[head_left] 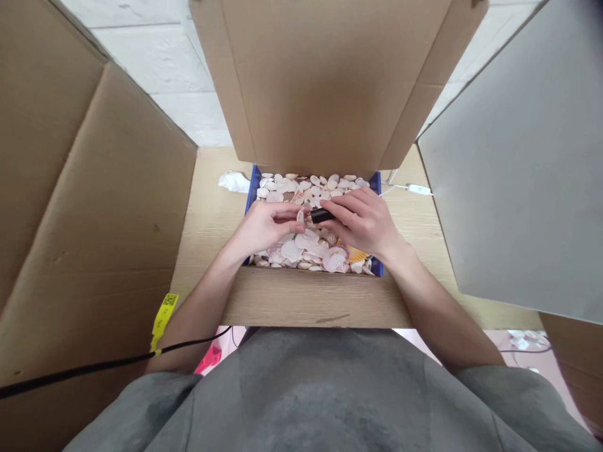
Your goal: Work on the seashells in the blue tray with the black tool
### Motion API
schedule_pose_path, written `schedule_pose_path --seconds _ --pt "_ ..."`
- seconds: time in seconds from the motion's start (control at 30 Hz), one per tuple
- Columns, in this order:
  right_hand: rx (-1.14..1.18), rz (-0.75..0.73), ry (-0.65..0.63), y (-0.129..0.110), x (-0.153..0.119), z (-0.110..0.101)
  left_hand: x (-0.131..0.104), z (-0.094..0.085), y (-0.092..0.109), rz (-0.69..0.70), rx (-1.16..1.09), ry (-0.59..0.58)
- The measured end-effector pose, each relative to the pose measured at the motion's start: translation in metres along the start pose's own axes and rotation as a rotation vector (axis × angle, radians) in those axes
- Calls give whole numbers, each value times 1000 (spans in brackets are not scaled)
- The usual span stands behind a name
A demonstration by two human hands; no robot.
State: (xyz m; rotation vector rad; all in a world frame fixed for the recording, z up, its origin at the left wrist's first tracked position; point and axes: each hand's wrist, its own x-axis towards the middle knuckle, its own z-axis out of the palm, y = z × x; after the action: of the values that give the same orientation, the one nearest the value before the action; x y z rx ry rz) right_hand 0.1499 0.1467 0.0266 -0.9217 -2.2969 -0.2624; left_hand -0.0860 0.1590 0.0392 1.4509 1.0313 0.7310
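My left hand (pixel 271 225) pinches a small pale seashell (pixel 300 217) between thumb and fingers, tilted up on its edge. From the right, my right hand (pixel 360 220) grips a black cylindrical tool (pixel 322 215). Its end points at the shell and lies close to it; I cannot tell whether they touch, nor what kind of tool it is. Both hands are above a shallow blue-sided box (pixel 252 188) filled with white, pinkish and speckled seashells (pixel 292 250). A yellow-orange scallop shell (pixel 357 254) lies near the box's front right corner, partly under my right hand.
The box sits on a wooden table (pixel 311 307). Its brown cardboard lid (pixel 330 81) stands up behind. A cardboard panel (pixel 108 207) walls the left, a grey panel (pixel 509 157) the right. Crumpled white tissue (pixel 234 181), a white cable switch (pixel 418 189) and a black cable (pixel 94 367) with a yellow tag (pixel 164 317) are around.
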Motion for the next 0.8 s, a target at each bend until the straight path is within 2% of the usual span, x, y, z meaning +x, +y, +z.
schedule_pose_path --seconds 0.23,0.43,0.63,0.8 --pt "-32 46 18 -2 0 1 0 1 4 199 72 72" --pt "-60 73 47 0 1 1 0 3 3 261 41 102" --pt "-80 98 52 2 -3 3 -3 3 3 405 342 181" --pt "-92 209 55 4 -5 2 -2 0 4 352 300 288"
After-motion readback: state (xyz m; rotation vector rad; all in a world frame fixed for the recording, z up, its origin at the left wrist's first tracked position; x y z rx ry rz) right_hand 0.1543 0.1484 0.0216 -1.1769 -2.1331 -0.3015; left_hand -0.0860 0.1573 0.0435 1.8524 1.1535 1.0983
